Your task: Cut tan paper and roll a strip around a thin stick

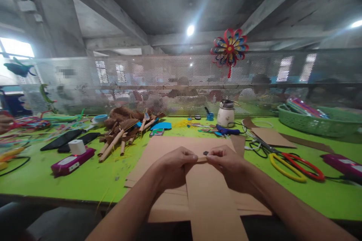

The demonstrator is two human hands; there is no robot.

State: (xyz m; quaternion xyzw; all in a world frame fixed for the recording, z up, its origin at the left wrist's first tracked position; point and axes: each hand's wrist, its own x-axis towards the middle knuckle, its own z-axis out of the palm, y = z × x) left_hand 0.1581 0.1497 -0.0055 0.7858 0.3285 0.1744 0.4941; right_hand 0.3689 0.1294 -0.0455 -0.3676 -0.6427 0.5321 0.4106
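Both hands pinch the far end of a long strip of brown kraft paper (210, 196), which runs down toward me past the table edge. That end looks folded or rolled over between the fingers. My left hand (177, 163) grips its left side, thumb on top. Opposite it, my right hand (229, 163) grips the right side. A small dark piece (206, 153) shows by the right fingertips; I cannot make out what it is. Beneath the hands lie larger sheets of brown paper (158, 147).
Scissors (294, 165) with yellow and red handles lie at right, near a blue glue gun (227, 130) and cables. Rolled paper tubes (113, 145) are piled at left beside a purple power strip (73, 162). A white jug (226, 115) and green basket (316, 120) stand behind.
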